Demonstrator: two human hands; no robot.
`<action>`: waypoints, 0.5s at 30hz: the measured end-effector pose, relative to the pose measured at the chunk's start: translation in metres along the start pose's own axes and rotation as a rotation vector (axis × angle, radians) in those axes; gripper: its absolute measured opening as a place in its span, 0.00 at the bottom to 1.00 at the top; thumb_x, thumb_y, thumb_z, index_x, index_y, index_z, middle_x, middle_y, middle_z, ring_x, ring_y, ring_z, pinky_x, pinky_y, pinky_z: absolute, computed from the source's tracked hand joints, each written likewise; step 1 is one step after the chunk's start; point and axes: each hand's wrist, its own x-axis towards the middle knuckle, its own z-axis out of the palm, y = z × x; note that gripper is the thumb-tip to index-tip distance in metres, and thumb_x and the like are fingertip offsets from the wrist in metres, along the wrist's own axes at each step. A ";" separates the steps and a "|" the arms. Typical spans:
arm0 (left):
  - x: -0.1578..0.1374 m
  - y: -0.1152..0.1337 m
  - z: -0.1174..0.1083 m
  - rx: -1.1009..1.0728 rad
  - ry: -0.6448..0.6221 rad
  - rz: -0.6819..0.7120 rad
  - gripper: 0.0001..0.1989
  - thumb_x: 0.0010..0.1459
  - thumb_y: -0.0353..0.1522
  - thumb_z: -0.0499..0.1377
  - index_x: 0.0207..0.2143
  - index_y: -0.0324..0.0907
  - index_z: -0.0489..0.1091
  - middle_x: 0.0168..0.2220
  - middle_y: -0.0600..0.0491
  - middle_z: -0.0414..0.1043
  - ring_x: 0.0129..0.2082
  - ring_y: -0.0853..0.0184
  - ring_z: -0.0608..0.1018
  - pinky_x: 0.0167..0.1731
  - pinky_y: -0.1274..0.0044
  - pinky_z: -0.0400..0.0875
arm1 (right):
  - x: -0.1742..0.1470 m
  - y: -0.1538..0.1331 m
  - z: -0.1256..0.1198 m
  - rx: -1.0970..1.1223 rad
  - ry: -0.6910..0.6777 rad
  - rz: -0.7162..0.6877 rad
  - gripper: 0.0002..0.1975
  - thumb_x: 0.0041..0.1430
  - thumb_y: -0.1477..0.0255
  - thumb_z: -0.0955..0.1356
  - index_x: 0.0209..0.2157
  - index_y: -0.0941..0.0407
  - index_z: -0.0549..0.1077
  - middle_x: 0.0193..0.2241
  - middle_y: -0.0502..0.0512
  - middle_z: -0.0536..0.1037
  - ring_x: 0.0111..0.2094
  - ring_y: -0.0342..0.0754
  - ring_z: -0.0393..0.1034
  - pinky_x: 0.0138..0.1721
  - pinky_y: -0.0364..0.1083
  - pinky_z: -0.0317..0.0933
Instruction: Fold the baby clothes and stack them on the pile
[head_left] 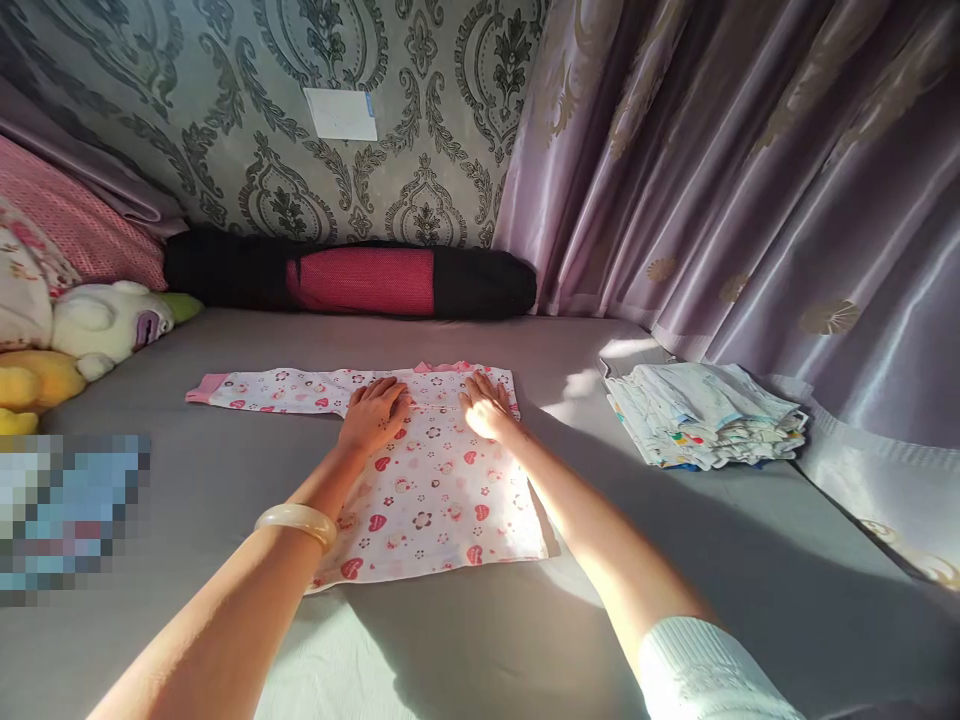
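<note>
A child's long-sleeved shirt (431, 500), white with red hearts and flowers, lies flat on the grey bed sheet (232, 480). One sleeve with a pink cuff stretches out to the left; on the right side no sleeve shows. My left hand (375, 415) rests palm down on the shirt near the left shoulder, fingers spread. Across from it, my right hand (486, 408) lies on the upper right of the shirt, close to the pink collar, its fingers stretched out. Neither hand grips the fabric. A pale bangle (296, 520) circles my left forearm.
A stack of folded white cloths (705, 415) sits at the right by the purple curtain (720, 200). A black and red bolster (360, 278) lies along the patterned wall. Plush toys (105, 325) and a blurred-out item (67, 520) are at the left.
</note>
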 end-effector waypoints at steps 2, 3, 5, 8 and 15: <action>0.000 0.000 0.000 -0.004 -0.001 -0.004 0.21 0.65 0.39 0.45 0.53 0.45 0.71 0.61 0.45 0.67 0.62 0.55 0.66 0.62 0.58 0.54 | 0.001 0.006 -0.008 0.118 -0.003 -0.009 0.27 0.70 0.66 0.52 0.66 0.57 0.59 0.69 0.56 0.55 0.69 0.46 0.46 0.67 0.49 0.42; 0.000 0.000 0.000 -0.006 0.003 -0.004 0.21 0.65 0.39 0.45 0.53 0.45 0.71 0.61 0.45 0.66 0.62 0.55 0.66 0.62 0.58 0.54 | 0.001 0.010 -0.014 0.184 0.013 0.002 0.26 0.69 0.67 0.53 0.65 0.55 0.61 0.67 0.54 0.60 0.67 0.45 0.52 0.64 0.47 0.48; 0.000 0.000 0.000 -0.009 0.007 -0.003 0.21 0.65 0.39 0.45 0.53 0.45 0.71 0.61 0.45 0.67 0.62 0.55 0.66 0.62 0.58 0.54 | 0.000 0.022 -0.025 0.302 0.059 0.064 0.24 0.67 0.70 0.55 0.62 0.54 0.66 0.60 0.52 0.70 0.59 0.44 0.64 0.57 0.43 0.58; 0.001 0.000 0.000 -0.009 -0.007 -0.007 0.22 0.65 0.39 0.46 0.54 0.45 0.71 0.61 0.44 0.67 0.62 0.55 0.67 0.62 0.58 0.54 | -0.007 0.045 -0.041 0.307 0.116 0.198 0.23 0.66 0.71 0.54 0.57 0.55 0.71 0.48 0.54 0.79 0.48 0.47 0.73 0.47 0.44 0.65; 0.002 -0.001 -0.001 -0.008 -0.038 -0.006 0.23 0.65 0.39 0.45 0.55 0.44 0.70 0.62 0.43 0.65 0.63 0.54 0.65 0.63 0.58 0.53 | -0.038 0.073 -0.056 0.195 0.036 0.355 0.12 0.58 0.69 0.64 0.34 0.57 0.78 0.32 0.55 0.80 0.37 0.50 0.74 0.35 0.43 0.62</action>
